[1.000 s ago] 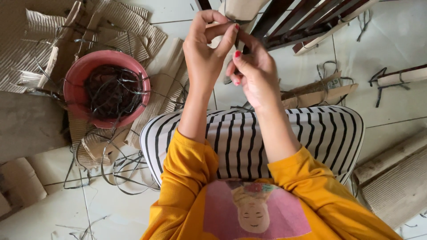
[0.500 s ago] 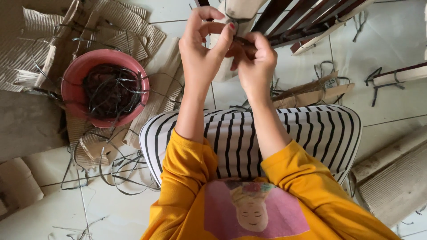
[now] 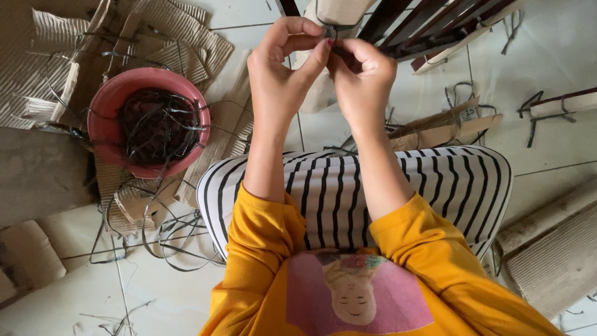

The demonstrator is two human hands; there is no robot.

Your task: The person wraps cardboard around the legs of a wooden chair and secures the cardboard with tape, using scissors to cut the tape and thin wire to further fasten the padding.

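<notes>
A person in a yellow long-sleeved top and black-and-white striped trousers sits on a pale tiled floor [image 3: 547, 56], both hands raised together above the lap; the left hand [image 3: 283, 71] and the right hand [image 3: 364, 78] meet fingertip to fingertip, each pinched shut on a dark metal strap [image 3: 333, 30] that loops round a cardboard-wrapped bundle [image 3: 339, 9] at the floor's far edge; the left thumb, its nail painted red, presses against the right forefinger at the strap's knot. Just beyond the bundle, dark wooden slats [image 3: 435, 22] lie slanted toward the far right corner. At the left, a pink plastic basin [image 3: 109, 102] sits on sheets of corrugated cardboard [image 3: 180, 37], filled with a tangle of dark straps; more loose straps [image 3: 155, 236] curl on the tiles near the person's left knee. Beside the right knee lies a folded cardboard wrapper [image 3: 444, 127], and another strapped cardboard piece [image 3: 563, 102] rests near the right edge; a corrugated roll [image 3: 556, 261] lies at the near right corner.
</notes>
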